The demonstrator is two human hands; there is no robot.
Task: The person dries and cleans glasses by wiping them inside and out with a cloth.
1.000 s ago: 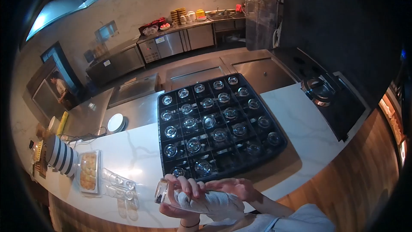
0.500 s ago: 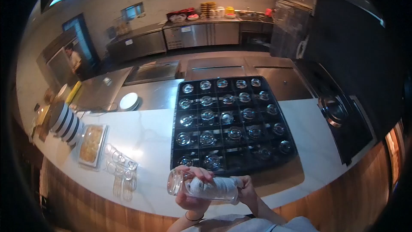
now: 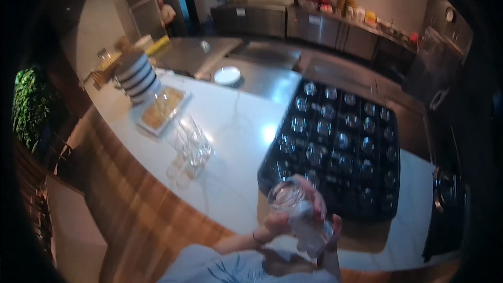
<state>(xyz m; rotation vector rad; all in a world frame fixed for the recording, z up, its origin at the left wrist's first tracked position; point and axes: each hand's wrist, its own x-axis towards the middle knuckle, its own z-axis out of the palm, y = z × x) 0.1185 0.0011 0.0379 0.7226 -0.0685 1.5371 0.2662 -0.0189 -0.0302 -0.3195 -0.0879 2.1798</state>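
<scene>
A clear drinking glass [image 3: 286, 197] is tilted in front of my body, above the near side of the counter. My left hand [image 3: 314, 199] is wrapped around it, fingers on the far side and thumb on the near side. A white cloth [image 3: 310, 233] shows at the glass's lower end, where my right hand [image 3: 334, 230] is closed. Motion smears the right fingers. Just beyond my hands, a black compartment rack [image 3: 340, 152] holds several upturned glasses. To the left, several clear glasses [image 3: 193, 141] stand close together on the white counter [image 3: 241, 178].
A lidded tray of pale food [image 3: 163, 107] lies left of the loose glasses, beside a striped black-and-white stack [image 3: 137, 76]. White plates [image 3: 227, 76] sit on the steel surface. A dark cooktop [image 3: 445, 204] lies at right. A person [image 3: 166, 13] stands far back.
My view has swung left and tilted, so the rack and counter appear shifted right. The glass has turned from nearly level to a slanted pose, still in my hands with the cloth.
</scene>
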